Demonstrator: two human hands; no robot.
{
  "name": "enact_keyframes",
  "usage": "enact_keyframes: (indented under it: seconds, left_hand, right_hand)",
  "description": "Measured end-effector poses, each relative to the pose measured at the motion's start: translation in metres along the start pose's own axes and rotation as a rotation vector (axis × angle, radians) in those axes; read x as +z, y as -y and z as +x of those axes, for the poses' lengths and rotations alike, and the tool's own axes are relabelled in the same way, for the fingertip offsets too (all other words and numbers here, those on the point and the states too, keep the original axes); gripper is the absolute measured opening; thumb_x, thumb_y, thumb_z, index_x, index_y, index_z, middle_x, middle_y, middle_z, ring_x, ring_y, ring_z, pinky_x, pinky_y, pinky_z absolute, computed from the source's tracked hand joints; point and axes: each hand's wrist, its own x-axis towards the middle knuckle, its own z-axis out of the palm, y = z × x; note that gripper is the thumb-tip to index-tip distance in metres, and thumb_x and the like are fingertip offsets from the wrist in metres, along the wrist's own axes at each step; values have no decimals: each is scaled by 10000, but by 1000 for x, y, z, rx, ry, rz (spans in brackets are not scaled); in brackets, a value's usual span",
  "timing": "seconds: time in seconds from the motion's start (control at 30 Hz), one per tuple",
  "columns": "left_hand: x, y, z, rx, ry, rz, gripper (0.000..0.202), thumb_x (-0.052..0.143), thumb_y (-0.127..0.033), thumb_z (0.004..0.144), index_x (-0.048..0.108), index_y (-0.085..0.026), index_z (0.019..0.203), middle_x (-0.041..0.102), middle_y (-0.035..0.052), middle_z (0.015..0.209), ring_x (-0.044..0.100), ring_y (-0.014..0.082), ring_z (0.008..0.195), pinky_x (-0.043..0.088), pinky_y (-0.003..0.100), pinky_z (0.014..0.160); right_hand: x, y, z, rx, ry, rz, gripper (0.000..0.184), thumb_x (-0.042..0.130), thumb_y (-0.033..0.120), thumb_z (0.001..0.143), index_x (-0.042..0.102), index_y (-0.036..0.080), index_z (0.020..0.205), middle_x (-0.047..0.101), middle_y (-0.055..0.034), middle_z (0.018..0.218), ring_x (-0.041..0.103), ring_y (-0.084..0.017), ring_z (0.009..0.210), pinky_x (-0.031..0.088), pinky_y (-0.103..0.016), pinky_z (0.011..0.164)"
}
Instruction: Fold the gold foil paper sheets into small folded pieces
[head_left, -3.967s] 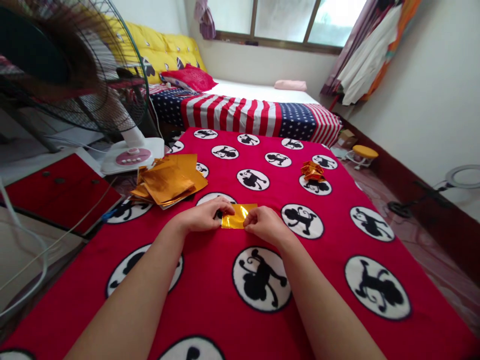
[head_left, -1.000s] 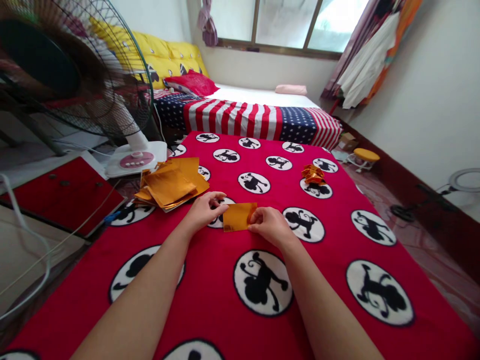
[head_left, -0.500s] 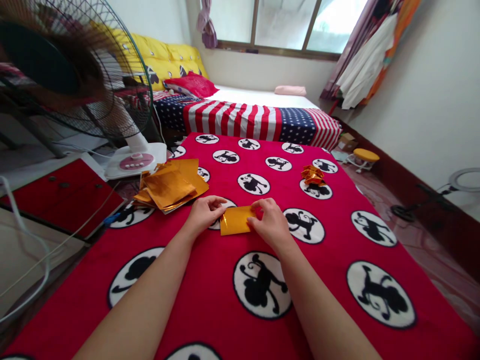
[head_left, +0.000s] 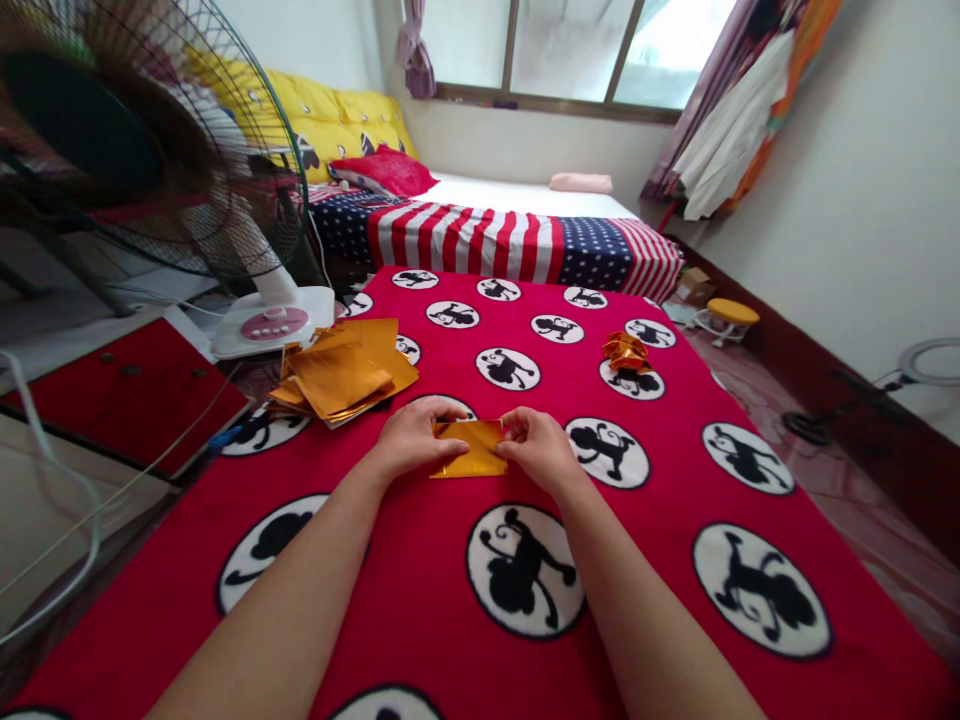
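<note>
I have the gold paper [head_left: 476, 455] on or just above the red cloth [head_left: 420, 600], with the left hand [head_left: 409, 440] pinching one end in its fingers and the right hand [head_left: 536, 446] pinching the other. I read this step as lining up or folding the sheet; I can't make out a crease. The next move, I judge, calls for light, even pressure so the edges meet without wrinkling.

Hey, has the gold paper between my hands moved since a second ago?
Yes, slightly: the gold paper has shifted left and toward you, judged against the printed monkey circle just below it in the view.
</note>
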Motion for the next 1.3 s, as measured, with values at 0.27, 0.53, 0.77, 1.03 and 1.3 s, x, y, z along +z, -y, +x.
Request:
enact_keyframes:
  seconds: [0.27, 0.53, 0.77, 1.03, 1.3]
  left_hand:
    - [2, 3, 3, -205, -20, -317, 354, 727, -461, 674, 698, -129, 795, 685, 38, 656, 608, 150, 549, 448, 231, 508]
    - [-1, 0, 3, -368, -257, -486, 524, 773, -427, 622, 553, -147, 1007, 634, -20, 566, 553, 118, 413, 382, 183, 404]
    - [-3, -12, 2, -411, -227, -592, 559, 783, -412, 606, 519, -151, 1024, 579, -59, 495, 433, 57, 329, 290, 137, 346]
    - [-4, -11, 3, -361, -183, -713, 490, 700, -492, 669, 583, -115, 959, 682, 34, 692, 460, 41, 331, 227, 150, 329]
    - [-3, -11, 4, -361, -239, -701, 584, 776, -375, 596, 599, -144, 1103, 693, 26, 818, 519, 55, 438, 256, 145, 362]
  right_hand:
    - [2, 4, 1, -207, -309, 147, 167, 616, 196, 751, 660, 194, 913, 693, -34, 889, 631, -173, 773, 502, -305, 758]
    - [12, 17, -9, -515, -79, -58, 318, 635, 90, 732, 659, 227, 1019, 631, -53, 1119, 578, -205, 1070, 467, -330, 929]
    - [23, 17, -11, -499, -113, -238, 174, 644, 165, 817, 689, 241, 967, 640, -54, 1123, 565, -221, 1076, 456, -346, 937]
    - [16, 5, -6, -400, -210, -67, 192, 545, 115, 834, 703, 211, 885, 691, -46, 984, 631, -186, 937, 487, -288, 863]
    - [15, -9, 1, -316, -219, 338, 307, 426, 45, 647, 670, 193, 760, 718, -31, 875, 673, -169, 861, 522, -283, 820]
